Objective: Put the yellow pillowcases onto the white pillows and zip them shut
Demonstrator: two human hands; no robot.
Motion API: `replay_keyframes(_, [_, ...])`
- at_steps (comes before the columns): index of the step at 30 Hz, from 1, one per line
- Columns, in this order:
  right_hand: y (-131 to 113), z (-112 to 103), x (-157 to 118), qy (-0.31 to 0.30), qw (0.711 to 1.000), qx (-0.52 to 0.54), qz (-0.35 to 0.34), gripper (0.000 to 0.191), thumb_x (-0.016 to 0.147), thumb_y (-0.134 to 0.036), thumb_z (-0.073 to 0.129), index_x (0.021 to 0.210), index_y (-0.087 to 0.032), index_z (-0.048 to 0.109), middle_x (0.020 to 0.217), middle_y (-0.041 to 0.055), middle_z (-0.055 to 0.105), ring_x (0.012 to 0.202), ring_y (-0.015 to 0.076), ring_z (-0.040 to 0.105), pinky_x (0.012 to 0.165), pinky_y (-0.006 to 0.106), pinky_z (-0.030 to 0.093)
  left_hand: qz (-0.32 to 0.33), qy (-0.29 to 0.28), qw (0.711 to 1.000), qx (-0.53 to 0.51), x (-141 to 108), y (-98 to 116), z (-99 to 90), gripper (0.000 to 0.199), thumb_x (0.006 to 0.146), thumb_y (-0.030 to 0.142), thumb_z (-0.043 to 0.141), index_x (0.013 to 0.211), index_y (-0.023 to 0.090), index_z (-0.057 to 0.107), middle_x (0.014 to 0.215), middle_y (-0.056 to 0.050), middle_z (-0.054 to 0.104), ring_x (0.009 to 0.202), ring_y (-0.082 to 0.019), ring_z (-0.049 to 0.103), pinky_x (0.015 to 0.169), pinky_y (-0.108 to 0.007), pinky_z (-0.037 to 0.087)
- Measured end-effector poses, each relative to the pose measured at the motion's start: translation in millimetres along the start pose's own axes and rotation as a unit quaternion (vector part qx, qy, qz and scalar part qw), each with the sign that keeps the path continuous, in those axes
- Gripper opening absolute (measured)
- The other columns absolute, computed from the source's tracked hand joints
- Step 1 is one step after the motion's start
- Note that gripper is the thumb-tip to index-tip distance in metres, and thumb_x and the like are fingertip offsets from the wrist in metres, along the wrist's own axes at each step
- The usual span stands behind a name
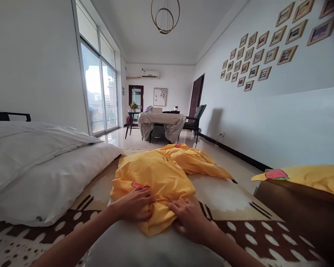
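A yellow pillowcase [158,170] with red printed patches lies over the far part of a white pillow [144,248], whose bare near end sits closest to me. My left hand [136,205] is closed on the near edge of the pillowcase, next to a red patch, its fingers bunching the fabric. On the other side, my right hand [187,217] grips the same edge, thumb tucked under the cloth. Between both hands a flap of yellow fabric hangs down onto the pillow. More crumpled yellow cloth [200,161] stretches away to the right behind it.
White pillows [44,167] are piled at the left on a brown and cream patterned blanket [239,230]. At the right, yellow cloth [308,176] hangs over a brown box-like edge [295,207]. Farther back stand a covered table [161,118] and a black chair [196,118].
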State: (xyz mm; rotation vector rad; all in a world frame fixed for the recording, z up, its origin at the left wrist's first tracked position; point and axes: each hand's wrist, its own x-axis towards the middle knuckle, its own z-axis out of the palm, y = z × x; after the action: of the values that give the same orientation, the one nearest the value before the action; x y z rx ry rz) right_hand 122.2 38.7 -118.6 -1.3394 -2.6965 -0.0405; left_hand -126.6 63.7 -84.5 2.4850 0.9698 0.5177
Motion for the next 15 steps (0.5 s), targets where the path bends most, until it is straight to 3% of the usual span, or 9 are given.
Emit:
replay_keyframes(2, [5, 2, -3, 0.031, 0.998, -0.044, 0.031, 0.027, 0.081, -0.012, 0.048, 0.102, -0.016, 0.064, 0.101, 0.0103, 0.069, 0.094, 0.0256, 0.062, 0.081, 0.036, 0.039, 0.012, -0.001, 0.998, 0.067, -3, -1, 0.9, 0.016, 0.080, 0.035, 0.058, 0.081, 0.020, 0.064, 0.092, -0.011, 0.066, 0.093, -0.031, 0.058, 0.093, -0.044, 0.036])
replay_keyframes(4, [13, 0, -6, 0.048, 0.995, -0.076, 0.050, 0.022, 0.081, -0.007, 0.045, 0.086, -0.017, 0.064, 0.090, 0.0088, 0.069, 0.086, 0.0239, 0.062, 0.076, 0.034, 0.038, 0.016, -0.008, 0.984, 0.177, -10, -1, -3.9, 0.027, 0.087, 0.042, 0.051, 0.077, 0.019, 0.059, 0.081, -0.010, 0.063, 0.082, -0.028, 0.058, 0.086, -0.044, 0.037])
replay_keyframes(7, [22, -8, -13, 0.077, 0.991, -0.089, 0.059, 0.020, 0.077, -0.004, 0.048, 0.079, -0.017, 0.063, 0.085, 0.0073, 0.069, 0.081, 0.0220, 0.062, 0.076, 0.033, 0.036, 0.006, -0.016, 0.948, 0.318, -32, 5, -14.8, 0.040, 0.087, 0.056, 0.047, 0.079, 0.018, 0.056, 0.077, -0.010, 0.063, 0.076, -0.026, 0.059, 0.081, -0.040, 0.039])
replay_keyframes(9, [24, -13, -18, 0.103, 0.988, -0.095, 0.063, 0.020, 0.075, -0.002, 0.048, 0.078, -0.017, 0.062, 0.085, 0.0071, 0.069, 0.080, 0.0213, 0.061, 0.077, 0.032, 0.036, 0.001, -0.012, 0.939, 0.343, -51, 11, -20.5, 0.040, 0.082, 0.059, 0.054, 0.083, 0.018, 0.055, 0.077, -0.009, 0.064, 0.077, -0.026, 0.059, 0.080, -0.038, 0.039])
replay_keyframes(11, [21, -15, -21, 0.127, 0.985, -0.098, 0.068, 0.020, 0.075, -0.002, 0.047, 0.079, -0.017, 0.061, 0.085, 0.0071, 0.068, 0.080, 0.0210, 0.061, 0.073, 0.030, 0.036, -0.001, -0.006, 0.937, 0.350, -71, 14, -23.1, 0.030, 0.082, 0.049, 0.058, 0.085, 0.019, 0.054, 0.077, -0.006, 0.064, 0.076, -0.025, 0.060, 0.077, -0.036, 0.039])
replay_keyframes(13, [15, -14, -25, 0.132, 0.983, -0.105, 0.074, 0.021, 0.076, -0.002, 0.046, 0.081, -0.017, 0.060, 0.084, 0.0068, 0.067, 0.077, 0.0206, 0.061, 0.066, 0.029, 0.034, -0.008, -0.001, 0.933, 0.360, -90, 12, -22.0, 0.009, 0.080, 0.027, 0.057, 0.080, 0.020, 0.051, 0.073, -0.003, 0.063, 0.070, -0.022, 0.059, 0.074, -0.033, 0.037])
replay_keyframes(15, [9, -12, -30, 0.113, 0.985, -0.117, 0.063, 0.022, 0.077, -0.002, 0.044, 0.086, -0.017, 0.059, 0.083, 0.0060, 0.066, 0.071, 0.0193, 0.061, 0.058, 0.028, 0.030, -0.007, 0.014, 0.928, 0.373, -105, 8, -18.1, 0.011, 0.074, 0.010, 0.051, 0.073, 0.020, 0.047, 0.067, 0.000, 0.061, 0.064, -0.019, 0.058, 0.071, -0.032, 0.036])
